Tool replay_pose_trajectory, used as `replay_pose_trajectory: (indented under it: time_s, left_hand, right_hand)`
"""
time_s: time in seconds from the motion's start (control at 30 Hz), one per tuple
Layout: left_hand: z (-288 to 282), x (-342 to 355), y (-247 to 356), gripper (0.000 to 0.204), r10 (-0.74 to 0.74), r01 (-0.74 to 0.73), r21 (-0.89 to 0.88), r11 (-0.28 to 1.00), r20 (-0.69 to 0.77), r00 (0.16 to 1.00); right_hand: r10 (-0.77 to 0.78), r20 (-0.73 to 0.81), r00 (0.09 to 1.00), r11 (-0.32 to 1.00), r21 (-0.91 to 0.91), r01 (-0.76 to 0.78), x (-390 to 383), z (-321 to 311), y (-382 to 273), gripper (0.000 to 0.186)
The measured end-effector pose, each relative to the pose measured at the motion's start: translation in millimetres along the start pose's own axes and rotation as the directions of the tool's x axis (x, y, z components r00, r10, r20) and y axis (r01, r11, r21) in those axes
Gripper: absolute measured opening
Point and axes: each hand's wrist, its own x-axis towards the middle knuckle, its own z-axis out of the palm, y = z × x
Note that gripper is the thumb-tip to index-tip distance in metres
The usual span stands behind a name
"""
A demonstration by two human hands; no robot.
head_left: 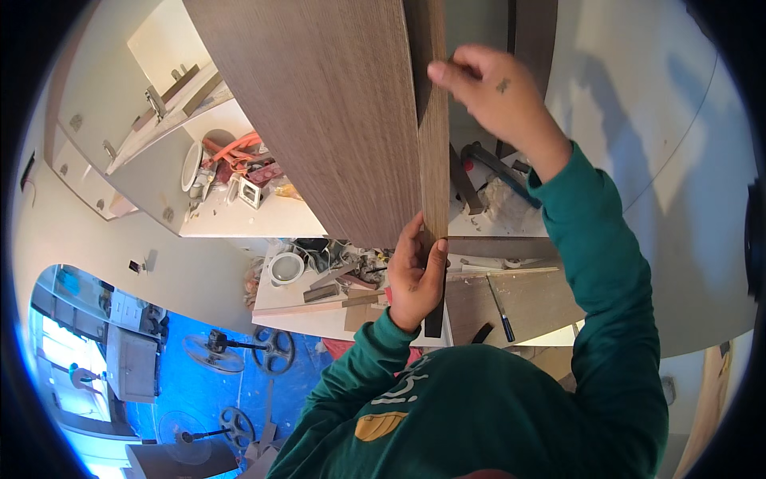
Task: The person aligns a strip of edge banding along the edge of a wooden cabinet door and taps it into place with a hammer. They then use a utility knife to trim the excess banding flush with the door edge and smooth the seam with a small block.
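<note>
Left hand (pixel 416 289) in a pinch on wooden strip (pixel 433 160) — right hand (pixel 504 97), grip unclear — orange clutter (pixel 238 148) in cabinet (pixel 231 224)

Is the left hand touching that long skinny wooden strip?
Touching. The head view shows the left hand holding the wooden strip near its lower end, between thumb and fingers.

A narrow, straight, light-brown wood-grain strip (pixel 434 152) is gripped near its lower end and is set lengthwise along the right edge of a wide, darker brown wood-grain panel (pixel 335 104); whether they are joined cannot be told.
</note>
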Motion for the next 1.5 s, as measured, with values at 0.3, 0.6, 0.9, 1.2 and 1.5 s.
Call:
replay_pose_trajectory:
  time_s: [0.3, 0.6, 0.9, 1.2, 1.5]
  left_hand:
    - [7.4, 2.2, -8.8, 0.048, 0.0, -0.001, -0.026, 1.0, -0.022, 1.0]
    - [13.6, 5.7, -25.8, 0.05, 0.044, -0.043, 0.028, 0.999, -0.042, 0.998]
    - [24.8, 15.6, -30.3, 0.064, 0.326, -0.211, 0.603, 0.769, -0.087, 0.941]
    - [35.4, 13.7, -34.3, 0.065, 0.347, -0.202, 0.543, 0.815, -0.179, 0.921]
    - [35.5, 15.0, -38.3, 0.065, 0.356, -0.191, 0.57, 0.799, -0.193, 0.914]
  right_hand:
    - [-0.103, 0.081, 0.991, 0.99, 0.104, 0.094, -7.1, 8.0, 18.6, 0.04]
    - [-0.106, 0.067, 0.992, 0.994, 0.035, 0.104, -4.0, 10.0, 19.5, 0.044]
    - [-0.196, 0.059, 0.979, 0.979, -0.044, 0.199, -2.0, 10.1, 27.4, 0.046]
    - [-0.062, 0.206, 0.977, 0.996, 0.069, 0.048, -25.0, 21.7, 40.7, 0.044]
    - [-0.035, 0.176, 0.984, 0.997, 0.075, 0.022, -22.1, 32.7, 43.7, 0.048]
